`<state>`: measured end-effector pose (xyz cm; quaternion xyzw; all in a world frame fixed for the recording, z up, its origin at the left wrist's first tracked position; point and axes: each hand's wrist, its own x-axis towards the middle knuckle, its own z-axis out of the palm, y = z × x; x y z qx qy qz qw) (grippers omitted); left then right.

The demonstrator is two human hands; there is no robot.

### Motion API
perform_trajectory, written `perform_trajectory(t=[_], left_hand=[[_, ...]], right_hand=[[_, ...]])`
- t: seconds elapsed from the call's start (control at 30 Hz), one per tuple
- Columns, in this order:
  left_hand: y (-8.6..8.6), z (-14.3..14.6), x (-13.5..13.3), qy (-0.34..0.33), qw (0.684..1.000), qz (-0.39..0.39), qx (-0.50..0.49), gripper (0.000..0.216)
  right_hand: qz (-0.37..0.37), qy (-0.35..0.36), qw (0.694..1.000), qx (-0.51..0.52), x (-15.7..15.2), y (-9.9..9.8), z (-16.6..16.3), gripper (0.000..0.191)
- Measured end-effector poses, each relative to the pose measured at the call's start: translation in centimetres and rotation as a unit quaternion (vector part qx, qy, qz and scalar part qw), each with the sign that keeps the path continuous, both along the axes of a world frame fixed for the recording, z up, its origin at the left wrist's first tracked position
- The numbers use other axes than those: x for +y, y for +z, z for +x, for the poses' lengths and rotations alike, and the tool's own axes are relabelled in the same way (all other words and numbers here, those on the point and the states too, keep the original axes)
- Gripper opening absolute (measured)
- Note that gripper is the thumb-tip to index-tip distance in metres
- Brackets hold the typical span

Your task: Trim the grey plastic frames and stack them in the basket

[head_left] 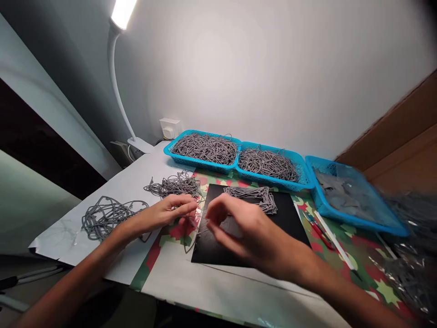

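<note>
Near the middle of the table, my left hand (pixel 175 210) pinches a thin bent grey wire (pixel 187 243), part of which hangs below the fingers. My right hand (pixel 239 223) is just to the right, over a black mat (pixel 218 248). Its thumb and fingertips are curled together close to the wire; what lies between them is too small to make out. On the mat behind it, a pile of wire frames (pixel 269 201) is stacked. Two tangles of grey bent wire, a nearer one (pixel 102 218) and a farther one (pixel 177 184), lie around my left hand.
Two blue baskets, a left one (pixel 205 163) and a middle one (pixel 273 181), hold heaps of short grey wires. A third blue basket (pixel 355 218) contains plastic bags. Red-handled pliers (pixel 321 232) and a white strip (pixel 336 241) lie right. A lamp (pixel 118 86) stands back left.
</note>
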<state>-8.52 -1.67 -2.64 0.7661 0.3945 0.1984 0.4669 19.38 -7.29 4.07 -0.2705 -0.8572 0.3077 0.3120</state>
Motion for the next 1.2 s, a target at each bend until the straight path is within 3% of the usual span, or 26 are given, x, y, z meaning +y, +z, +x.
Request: perform_trajectory(t=[0.17, 0.37, 0.47, 0.53, 0.6, 0.67, 0.77, 0.83, 1.0, 1.2], left_hand=[[1.1, 0.0, 0.1, 0.033, 0.997, 0.057, -0.026, 0.051], [2.4, 3.4, -2.1, -0.017, 0.994, 0.09, -0.058, 0.029], [1.5, 5.8, -2.5, -0.02, 0.978, 0.202, -0.047, 0.018], [0.3, 6.9, -2.7, -0.021, 0.947, 0.32, -0.033, 0.014], [-1.2, 7.6, -3.1, -0.045, 0.9, 0.433, -0.002, 0.013], [-2.6, 7.6, -3.8, -0.085, 0.871, 0.483, 0.036, 0.015], [-3.8, 7.2, -4.9, -0.108, 0.885, 0.449, 0.061, 0.018], [-3.9, 7.1, -5.3, -0.104, 0.905, 0.406, 0.072, 0.018], [-3.2, 9.1, -4.9, -0.07, 0.932, 0.327, 0.137, 0.025], [-3.8, 11.0, -4.3, -0.078, 0.945, 0.272, 0.165, 0.031]], right_hand=[[-0.017, -0.083, 0.995, 0.049, 0.2, 2.2, 3.7, 0.009], [0.055, -0.105, 0.993, 0.013, 0.2, 1.0, 8.8, 0.019], [0.074, -0.112, 0.991, 0.028, 0.6, 0.3, 11.1, 0.023], [0.061, -0.105, 0.992, 0.017, 0.5, -0.1, 12.6, 0.022], [0.017, -0.074, 0.997, -0.03, 0.1, -0.7, 14.0, 0.019], [-0.08, -0.032, 0.991, -0.106, -0.5, -1.7, 15.3, 0.012], [-0.213, -0.018, 0.962, -0.171, -1.2, -3.9, 16.9, 0.011], [-0.236, -0.066, 0.959, -0.142, -1.1, -5.4, 17.5, 0.019], [-0.195, -0.188, 0.955, -0.12, -0.5, -7.3, 17.7, 0.026], [-0.158, -0.154, 0.962, -0.16, -1.0, -7.7, 16.9, 0.026]])
